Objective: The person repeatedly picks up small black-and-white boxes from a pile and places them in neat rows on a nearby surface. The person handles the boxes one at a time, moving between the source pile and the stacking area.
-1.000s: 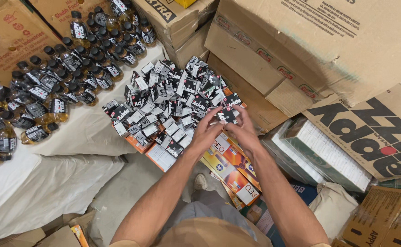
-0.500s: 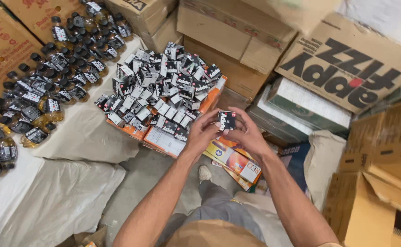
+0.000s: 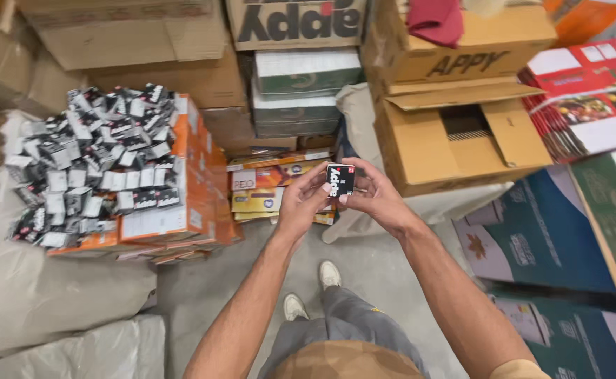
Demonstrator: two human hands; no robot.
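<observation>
A small black carton with red and white print is held upright between both hands, in front of my body. My left hand grips its left side with the fingertips. My right hand holds its right side and top. Both hands hover above the grey floor, over my feet. A heap of several like black and white cartons lies to the left on orange boxes, apart from my hands.
Brown cardboard boxes stand ahead and right, one with open flaps. Flat colourful packs are stacked just beyond my hands. White sacks lie at the lower left. Green and blue cartons stand at right.
My view has swung right, so the carton heap now sits at left. Both hands drew the small carton away from the heap and hold it in mid air.
</observation>
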